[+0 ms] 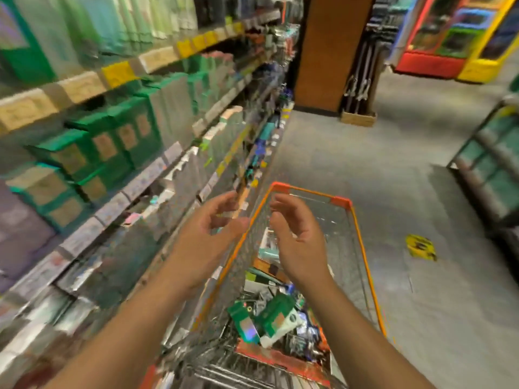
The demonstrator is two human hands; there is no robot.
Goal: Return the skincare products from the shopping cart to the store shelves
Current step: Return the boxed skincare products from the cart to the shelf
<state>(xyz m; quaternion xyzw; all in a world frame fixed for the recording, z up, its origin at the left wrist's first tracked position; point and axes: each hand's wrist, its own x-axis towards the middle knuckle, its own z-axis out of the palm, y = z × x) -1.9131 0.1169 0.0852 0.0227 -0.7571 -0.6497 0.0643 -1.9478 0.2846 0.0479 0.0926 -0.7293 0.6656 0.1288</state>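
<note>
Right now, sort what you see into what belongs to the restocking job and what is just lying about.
Belongs to the job:
shopping cart
green boxes in the cart
white tube in the cart
store shelves
left hand, holding nothing
right hand, holding nothing

Lying about:
yellow floor sticker
cardboard box by the pillar
red and yellow cabinets

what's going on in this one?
A person stands in a store aisle at an orange-rimmed shopping cart that holds a pile of skincare products, green boxes among them. Both the left hand and the right hand are raised above the cart, fingers loosely spread, holding nothing. Shelves stocked with green boxes run along the left. The picture is motion-blurred.
</note>
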